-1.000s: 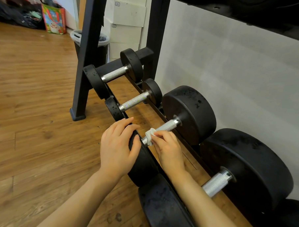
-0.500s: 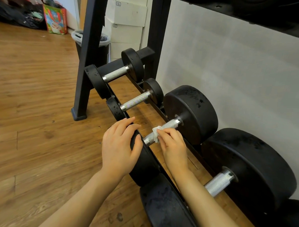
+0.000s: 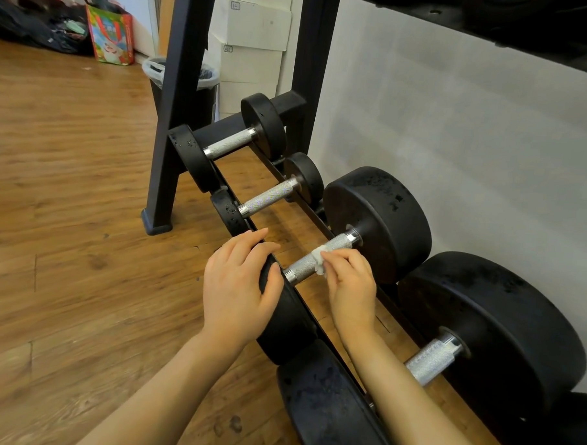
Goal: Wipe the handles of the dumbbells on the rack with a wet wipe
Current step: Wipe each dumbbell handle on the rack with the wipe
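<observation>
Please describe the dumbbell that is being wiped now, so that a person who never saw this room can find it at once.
Look at the bottom shelf of the black rack, where dumbbells lie in a row. It is the third dumbbell from the far end. Only its handle has a white wet wipe on it, held by the right hand, while the left hand rests on its near weight.

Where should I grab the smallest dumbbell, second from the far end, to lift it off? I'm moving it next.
Probably by its knurled silver handle, coming from above with the fingers wrapped across it. The bar lies level and bare between the two small black end weights, and the black rack rail runs under the near weight, so the top is the open side.
</observation>
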